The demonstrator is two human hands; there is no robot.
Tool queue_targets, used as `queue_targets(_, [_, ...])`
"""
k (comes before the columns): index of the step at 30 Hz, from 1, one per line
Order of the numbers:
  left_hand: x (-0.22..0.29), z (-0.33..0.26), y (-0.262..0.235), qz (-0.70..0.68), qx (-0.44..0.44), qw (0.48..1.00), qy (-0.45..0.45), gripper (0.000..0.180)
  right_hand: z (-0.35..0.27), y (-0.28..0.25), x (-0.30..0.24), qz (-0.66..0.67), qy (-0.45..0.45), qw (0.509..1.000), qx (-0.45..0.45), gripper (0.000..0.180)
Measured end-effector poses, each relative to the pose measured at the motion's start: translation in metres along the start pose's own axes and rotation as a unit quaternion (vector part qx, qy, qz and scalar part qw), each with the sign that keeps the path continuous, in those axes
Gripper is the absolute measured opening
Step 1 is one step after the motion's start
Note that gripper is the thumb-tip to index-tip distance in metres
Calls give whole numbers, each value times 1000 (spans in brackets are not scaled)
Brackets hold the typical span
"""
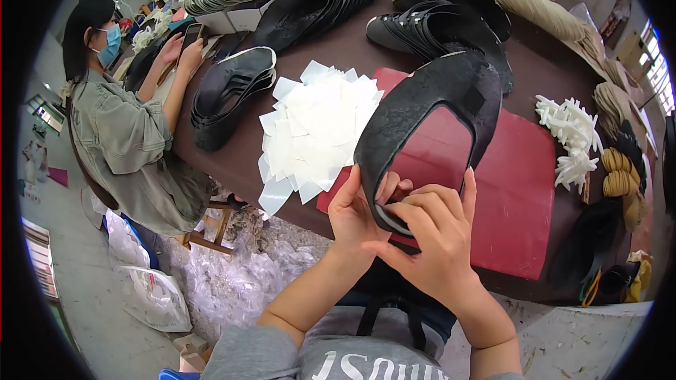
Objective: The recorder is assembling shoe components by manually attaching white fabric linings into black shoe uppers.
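Note:
Between my two hands a black shoe upper [415,109] is held up over the table, its large oval opening facing me. My left hand [355,214] grips the near end at its left edge, thumb outside and fingers curled inside. My right hand [436,236] is closed on the same end, its fingers bent over the rim. Below the upper lies a dark red sheet [517,197] on the brown table [225,158]. To its left is a heap of thin white cut pieces [320,127].
Stacked black shoe uppers [320,3] stand along the far side, and a smaller stack [229,95] sits left. White strips [570,137] lie at right by tan bundles [620,172]. A masked person [116,119] sits at left with a phone [191,36]. White scraps [239,274] cover the floor.

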State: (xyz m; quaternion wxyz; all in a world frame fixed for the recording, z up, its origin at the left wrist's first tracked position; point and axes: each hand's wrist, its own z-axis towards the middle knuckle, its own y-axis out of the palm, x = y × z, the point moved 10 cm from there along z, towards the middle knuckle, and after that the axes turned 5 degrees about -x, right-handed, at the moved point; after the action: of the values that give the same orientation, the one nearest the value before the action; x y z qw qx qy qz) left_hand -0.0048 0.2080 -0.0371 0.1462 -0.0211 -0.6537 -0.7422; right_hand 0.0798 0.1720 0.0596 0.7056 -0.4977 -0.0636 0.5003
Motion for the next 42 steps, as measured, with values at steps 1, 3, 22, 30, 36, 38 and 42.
queue_targets(1, [0,-2,-3,42,37,998,8,25,-1,6,3,8,3,1000,-10,39])
queue_targets(3, [-1,-5,-2,55,65,996,12,27,-5,16,9,16,10,1000,-10,39])
queue_targets(22, [57,2,-47,92,126,972,174,43,-2,15,-14,-96,0,992,79,24])
queue_targets(30, [20,6,-6,233,-12,969,79,32,15,4,44,176,78,981,25,15])
queue_targets(36, [-5,10,16,155,-165,974,25,54,20,-17,62,261,89,960,41,12])
queue_targets(38, [-9,13,20,167,-147,975,20,52,21,-20,69,268,102,958,29,12])
queue_targets(42, [-15,15,34,213,-85,973,11,48,24,-28,78,301,137,943,-12,11])
